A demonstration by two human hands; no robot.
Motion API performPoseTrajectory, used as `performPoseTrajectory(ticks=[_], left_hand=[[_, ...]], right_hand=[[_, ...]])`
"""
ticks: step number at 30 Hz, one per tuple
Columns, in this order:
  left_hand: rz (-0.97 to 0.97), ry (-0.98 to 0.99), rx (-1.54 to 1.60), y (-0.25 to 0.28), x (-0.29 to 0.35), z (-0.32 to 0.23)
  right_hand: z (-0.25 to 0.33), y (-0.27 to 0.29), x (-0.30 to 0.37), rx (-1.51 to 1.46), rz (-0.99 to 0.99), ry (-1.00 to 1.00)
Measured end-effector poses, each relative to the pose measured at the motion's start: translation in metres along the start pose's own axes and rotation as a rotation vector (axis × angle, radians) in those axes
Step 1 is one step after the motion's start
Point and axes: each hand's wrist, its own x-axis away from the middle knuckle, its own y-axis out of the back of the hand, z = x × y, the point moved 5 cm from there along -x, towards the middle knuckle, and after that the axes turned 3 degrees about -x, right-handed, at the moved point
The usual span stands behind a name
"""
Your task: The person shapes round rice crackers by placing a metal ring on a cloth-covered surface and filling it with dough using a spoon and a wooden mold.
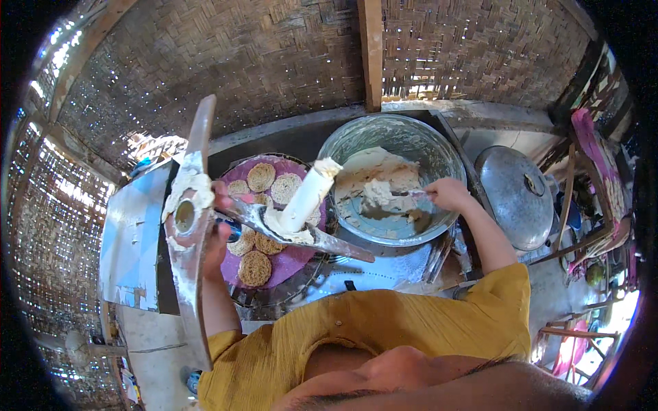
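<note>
My left hand (216, 241) is closed around a wooden hand press in two pieces, smeared with dough. One piece is a long bar with a round hole (199, 288); the other, also a bar, carries a pale cylinder plunger (306, 200) with dough on its end. Over a large metal basin (397, 242), my right hand (450, 196) grips the handle of a spoon-like tool (416, 194), its head hidden in dough. Pale, sticky dough (377, 163) covers part of the basin's floor. Beneath the press, several coiled noodle rounds (255, 268) lie on a round purple sheet (291, 259).
A dented metal lid (510, 198) lies right of the basin. A blue-and-white panel (130, 240) stands at the left. Behind the work surface rises a woven bamboo wall (274, 68) with a wooden post (371, 55). Pink cloth (588, 137) hangs at the far right.
</note>
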Motion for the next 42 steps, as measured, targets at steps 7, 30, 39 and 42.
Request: performPoseTrajectory(ticks=[7,30,39,42], left_hand=[[0.078,0.133,-0.042,-0.029,0.000,-0.005],[0.411,0.221,-0.401,-0.043,-0.008,0.069],[0.553,0.352,-0.467,-0.111,-0.006,0.152],[0.517,0.361,-0.613,-0.137,-0.013,0.113]], right_hand=[[0.010,-0.010,-0.001,0.212,-0.060,0.031],[-0.034,0.030,0.048,-0.804,0.311,0.027],[0.023,0.124,0.092,-1.153,0.202,0.418],[0.041,0.130,0.103,-1.116,0.246,0.388]])
